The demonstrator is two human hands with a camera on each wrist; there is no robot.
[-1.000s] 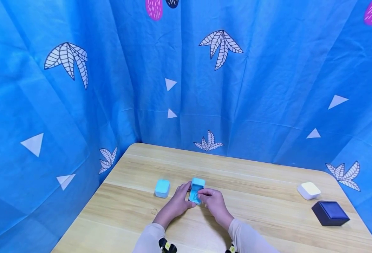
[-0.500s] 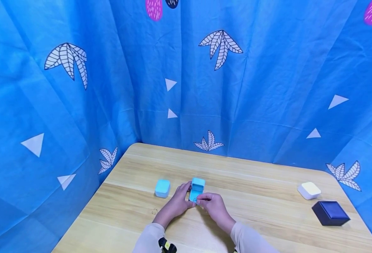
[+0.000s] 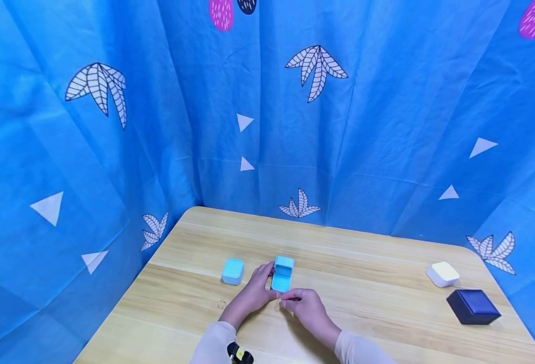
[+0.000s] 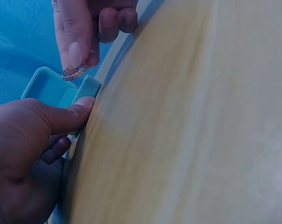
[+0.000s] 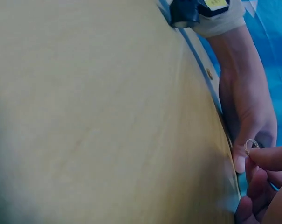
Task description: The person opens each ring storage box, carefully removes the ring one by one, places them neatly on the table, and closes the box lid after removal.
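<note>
A small turquoise ring box (image 3: 282, 282) stands on the table with its lid raised at the back. My left hand (image 3: 253, 294) grips it from the left, the thumb at its front edge. Just in front of the box, my right hand (image 3: 311, 312) pinches a stone-set ring (image 4: 74, 73) between thumb and forefinger. In the left wrist view that ring is held apart from the box, near the left thumb. Under the left fingers, part of the box is hidden.
A closed turquoise box (image 3: 233, 271) sits left of the hands, and a thin gold ring (image 3: 222, 304) lies in front of it. Far to the right are a white box (image 3: 442, 274) and a dark blue box (image 3: 474, 307). Blue curtain (image 3: 385, 126) hangs behind the table.
The right hand has drawn back from inside the open box toward the person, and the ring has come out with it. The left hand stays on the box.
</note>
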